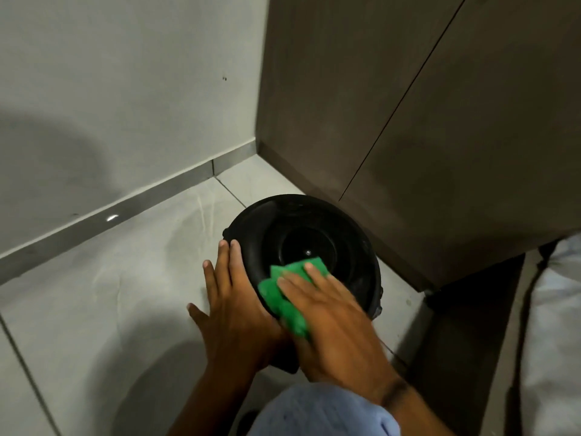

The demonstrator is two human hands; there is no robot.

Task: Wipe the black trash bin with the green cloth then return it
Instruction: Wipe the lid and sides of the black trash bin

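The black trash bin [314, 228] stands on the tiled floor beside a dark cabinet, its round top facing me. My left hand [232, 303] lies flat against the bin's left side, fingers spread, steadying it. My right hand [330, 322] presses the green cloth [286, 294] onto the bin's near rim, fingers extended over the cloth. Part of the cloth and the bin's near side are hidden under my hands.
A dark brown cabinet [424, 136] rises right behind the bin. A grey wall with a shiny skirting strip [110, 215] runs along the left. Light floor tiles [110, 294] spread to the left. A pale blue knee [323, 413] shows at the bottom, pale fabric [553, 325] at the right.
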